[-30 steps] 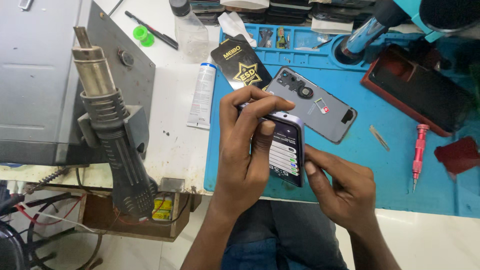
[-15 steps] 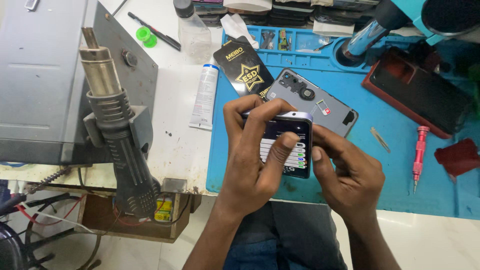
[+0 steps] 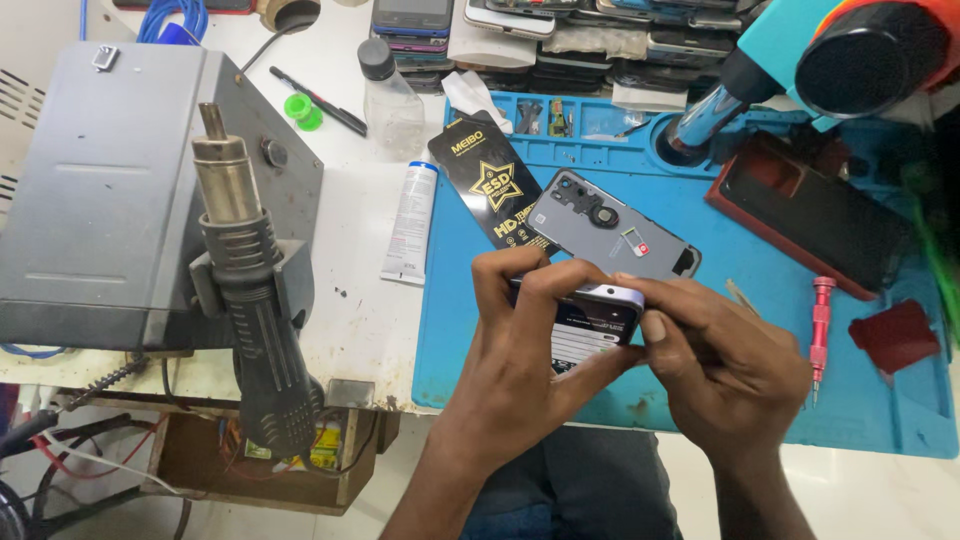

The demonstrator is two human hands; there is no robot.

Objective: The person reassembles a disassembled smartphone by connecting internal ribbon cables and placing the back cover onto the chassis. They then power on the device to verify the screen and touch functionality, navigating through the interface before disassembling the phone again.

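Observation:
Both my hands hold one smartphone [image 3: 590,322] with a lit screen over the front of the blue work mat [image 3: 760,400]. My left hand [image 3: 520,350] wraps its left side, fingers curled over the top edge. My right hand [image 3: 725,360] grips the right side, thumb pressed on the top corner. Just beyond the phone lies a grey phone back cover [image 3: 612,236] with camera holes. A black flat screen-protector packet [image 3: 492,182] lies to its left.
A grey hot-air station [image 3: 110,200] with its heat gun [image 3: 250,310] stands at the left. A white tube [image 3: 411,222], a clear bottle [image 3: 390,100], a red screwdriver [image 3: 820,330], a dark phone in a red case [image 3: 815,215] and stacked phones [image 3: 560,30] surround the mat.
The phone has tipped from upright to nearly edge-on toward me. My right hand has moved up from below it to grip the top right corner.

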